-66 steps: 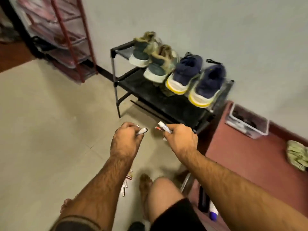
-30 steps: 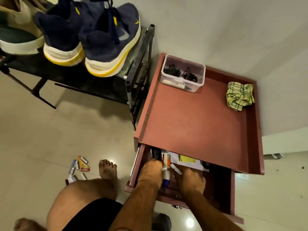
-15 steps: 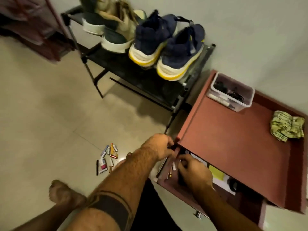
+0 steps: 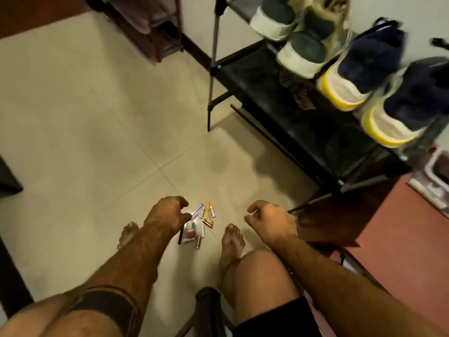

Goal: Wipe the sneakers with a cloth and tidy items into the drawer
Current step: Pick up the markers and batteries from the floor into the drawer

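Observation:
A small pile of batteries, pens and a little bottle (image 4: 198, 223) lies on the tiled floor between my bare feet. My left hand (image 4: 167, 214) hovers right over the pile's left edge, fingers curled and empty. My right hand (image 4: 269, 221) hangs to the right of the pile, above my right foot, fingers loosely apart and holding nothing. Two navy sneakers with yellow soles (image 4: 379, 76) and two green-beige sneakers (image 4: 291, 32) stand on the black shoe rack (image 4: 262, 76) at the upper right. The red cabinet top (image 4: 403, 239) shows at the right edge; its drawer is hidden behind my right arm.
A clear plastic box (image 4: 437, 176) sits on the cabinet at the far right edge. A red wire rack (image 4: 155, 23) stands against the wall at the top. A dark chair leg (image 4: 206, 310) rises between my knees. Dark furniture borders the left edge.
Both hands left the open drawer and moved down left toward the pile on the floor. The pens they held earlier are gone from them. My view swung left, away from the cabinet.

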